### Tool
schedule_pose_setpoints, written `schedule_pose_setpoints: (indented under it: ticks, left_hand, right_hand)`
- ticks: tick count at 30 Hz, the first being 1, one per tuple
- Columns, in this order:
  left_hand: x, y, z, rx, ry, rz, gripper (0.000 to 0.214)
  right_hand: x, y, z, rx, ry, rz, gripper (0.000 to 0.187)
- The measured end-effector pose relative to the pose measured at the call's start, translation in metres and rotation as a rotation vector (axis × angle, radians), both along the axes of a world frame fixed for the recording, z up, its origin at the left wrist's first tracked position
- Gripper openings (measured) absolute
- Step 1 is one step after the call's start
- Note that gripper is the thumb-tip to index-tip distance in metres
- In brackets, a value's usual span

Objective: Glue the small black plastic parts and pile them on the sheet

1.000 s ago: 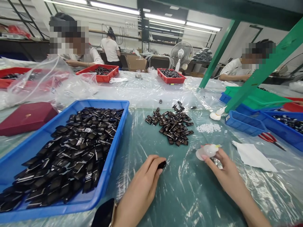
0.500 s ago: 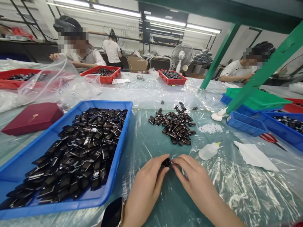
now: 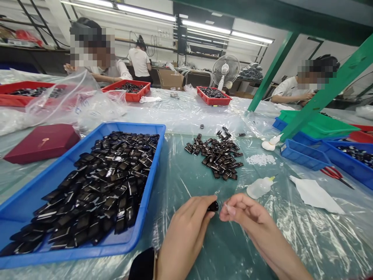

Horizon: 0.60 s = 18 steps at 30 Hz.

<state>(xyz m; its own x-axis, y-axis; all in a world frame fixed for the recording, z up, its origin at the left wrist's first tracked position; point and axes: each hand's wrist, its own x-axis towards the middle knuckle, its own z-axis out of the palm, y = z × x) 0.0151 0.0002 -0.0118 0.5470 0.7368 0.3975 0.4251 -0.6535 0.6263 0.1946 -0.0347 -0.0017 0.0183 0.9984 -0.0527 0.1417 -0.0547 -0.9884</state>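
My left hand (image 3: 189, 223) pinches a small glossy black piece (image 3: 213, 206) between thumb and fingers, mostly covered by them. Just right of it, my right hand (image 3: 247, 214) has its thumb and fingertips pressed together around a tiny whitish bit (image 3: 227, 207), too small to name. The hands are close but apart. Beyond them lies a loose pile of similar black pieces (image 3: 220, 157). To its right sit a heap of small white bits (image 3: 261, 160) and a squeeze bottle (image 3: 259, 187) on its side, with a needle tip.
A blue tray (image 3: 151, 182) full of black pieces stands at left, beside a dark red box (image 3: 43, 143). Right are a white cloth (image 3: 316, 195), red-handled scissors (image 3: 335, 172), a small blue bin (image 3: 304, 153) and a green post (image 3: 329, 87). Co-workers sit across the table.
My right hand has drawn away from the black piece and turned, its fingers now curled in a pinch. My left hand, still holding the piece, appears slightly farther right.
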Motion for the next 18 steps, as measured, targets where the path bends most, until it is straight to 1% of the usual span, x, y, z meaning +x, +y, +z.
schedule_pose_setpoints:
  ticks: [3,6,14,18]
  left_hand:
    - [0.001,0.001,0.002,0.051,0.006,-0.034,0.027]
    - [0.001,0.001,0.004,0.108,0.011,-0.057,0.024]
    - [0.000,0.003,0.003,0.290,0.004,-0.077,0.029]
    - [-0.003,0.003,0.008,0.438,0.032,-0.067,0.034]
  right_hand:
    - [-0.004,-0.007,0.002,-0.088,0.199,0.044,0.020]
    - [-0.008,-0.009,0.002,-0.124,0.319,0.043,0.018]
    - [-0.010,-0.009,0.002,-0.177,0.490,0.050,0.018]
    - [-0.012,-0.012,-0.002,-0.190,0.563,0.055,0.019]
